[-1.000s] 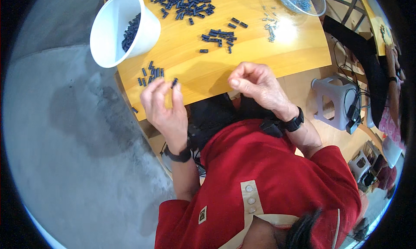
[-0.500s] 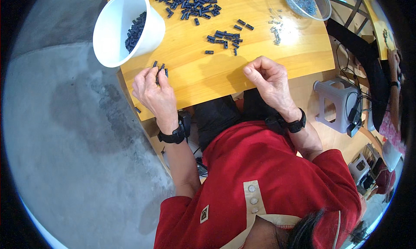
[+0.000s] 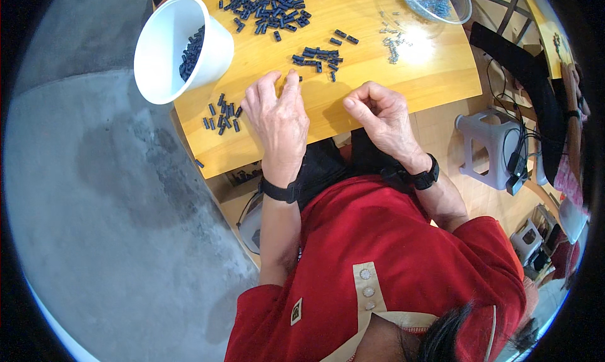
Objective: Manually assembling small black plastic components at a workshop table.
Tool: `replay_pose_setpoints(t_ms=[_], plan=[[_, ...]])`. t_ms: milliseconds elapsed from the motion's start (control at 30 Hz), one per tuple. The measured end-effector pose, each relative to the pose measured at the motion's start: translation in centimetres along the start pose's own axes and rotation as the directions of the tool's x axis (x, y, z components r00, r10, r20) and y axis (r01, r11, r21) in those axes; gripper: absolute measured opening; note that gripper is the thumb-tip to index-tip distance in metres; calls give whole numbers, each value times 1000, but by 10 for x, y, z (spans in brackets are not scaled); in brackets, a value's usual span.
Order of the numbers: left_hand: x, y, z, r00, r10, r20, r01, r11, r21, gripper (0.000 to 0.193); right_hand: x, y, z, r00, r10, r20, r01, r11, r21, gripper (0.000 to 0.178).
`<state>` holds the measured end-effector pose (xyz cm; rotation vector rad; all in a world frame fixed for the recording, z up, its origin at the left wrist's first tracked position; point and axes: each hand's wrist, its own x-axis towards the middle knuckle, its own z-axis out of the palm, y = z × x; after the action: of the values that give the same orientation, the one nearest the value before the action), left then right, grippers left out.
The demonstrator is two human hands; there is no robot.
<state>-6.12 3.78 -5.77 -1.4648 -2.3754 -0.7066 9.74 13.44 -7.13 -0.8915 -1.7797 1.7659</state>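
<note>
My left hand (image 3: 277, 122) hovers over the table's near part, fingers apart, with nothing visible in it. Its fingertips are close to a small black plastic piece (image 3: 300, 79), mostly hidden by the index finger. Beyond them lies a small group of the same black pieces (image 3: 319, 59). Left of this hand is a loose cluster of black pieces (image 3: 225, 118). At the table's near edge, my right hand (image 3: 386, 116) is closed, thumb against curled fingers. Whatever it may hold is hidden.
A white tub (image 3: 217, 50) partly filled with black pieces leans at the table's left. At the back lies a large black pile (image 3: 265, 8). Tiny metal parts (image 3: 394, 44) are scattered near a clear bowl (image 3: 464, 10). A pale plastic stool (image 3: 471, 141) stands right of the wooden table (image 3: 435, 78).
My left hand has moved right, away from the left cluster of black pieces, and its fingers have spread. My right hand keeps its closed pose. The view has shifted slightly.
</note>
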Motion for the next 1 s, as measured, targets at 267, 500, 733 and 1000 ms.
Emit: replay_pose_setpoints(t_ms=[267, 500, 733, 1000], plan=[[-6, 2, 6, 993, -104, 64, 112, 983, -145, 15, -1, 3, -1, 1000, -24, 3, 24, 1000, 1, 18], [-23, 24, -25, 934, -271, 233, 333, 425, -842, 15, -5, -6, -4, 999, 4, 50, -16, 971, 239, 17], [-25, 40, -39, 975, -173, 139, 197, 385, -902, 18, -20, -37, -1, 985, 50, 164, -119, 890, 441, 14], [-31, 48, -47, 998, -38, 47, 60, 733, -678, 18, -27, -40, -2, 989, -8, 144, -31, 964, 265, 16]])
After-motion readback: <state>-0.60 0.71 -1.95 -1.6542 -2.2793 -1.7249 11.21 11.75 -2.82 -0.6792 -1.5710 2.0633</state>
